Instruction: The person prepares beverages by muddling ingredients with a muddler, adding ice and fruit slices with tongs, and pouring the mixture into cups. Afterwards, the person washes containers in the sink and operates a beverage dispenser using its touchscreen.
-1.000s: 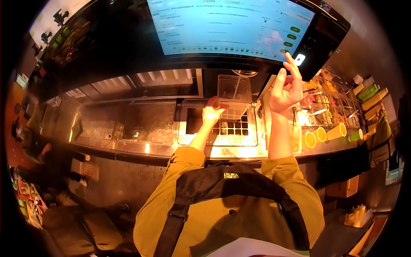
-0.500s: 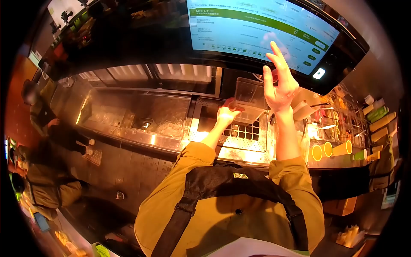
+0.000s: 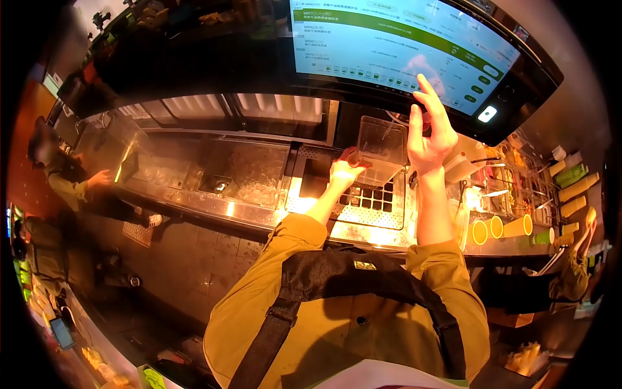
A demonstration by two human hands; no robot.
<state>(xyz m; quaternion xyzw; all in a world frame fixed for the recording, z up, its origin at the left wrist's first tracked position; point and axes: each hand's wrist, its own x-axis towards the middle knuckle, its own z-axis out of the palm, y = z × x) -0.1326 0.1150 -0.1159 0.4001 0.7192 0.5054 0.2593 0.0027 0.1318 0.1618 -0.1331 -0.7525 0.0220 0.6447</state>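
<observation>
My left hand point(image 3: 348, 170) is closed on the near left side of a clear square-sided container point(image 3: 382, 144), which is tilted over the counter. The container looks see-through, and I cannot make out any contents. My right hand point(image 3: 431, 141) is raised with its fingers stretched out and holds nothing. Its fingertips are at the lower edge of a large touchscreen point(image 3: 389, 52), where a list with a green bar is lit; I cannot tell whether they touch the glass. Below the container is a perforated metal drain tray point(image 3: 372, 217) with a dark grid.
Left of the tray, a steel sink basin point(image 3: 256, 191) holds what looks like ice. Yellow-rimmed cups point(image 3: 518, 225) lie along the counter at right, beside racks of small items. One person point(image 3: 65, 175) stands at the far left; another person's sleeve point(image 3: 573, 275) shows at right.
My right hand has dropped slightly and shifted right, and its fingers are closer together. My left hand stays on the container. The people at left have moved, and another person has come in at right.
</observation>
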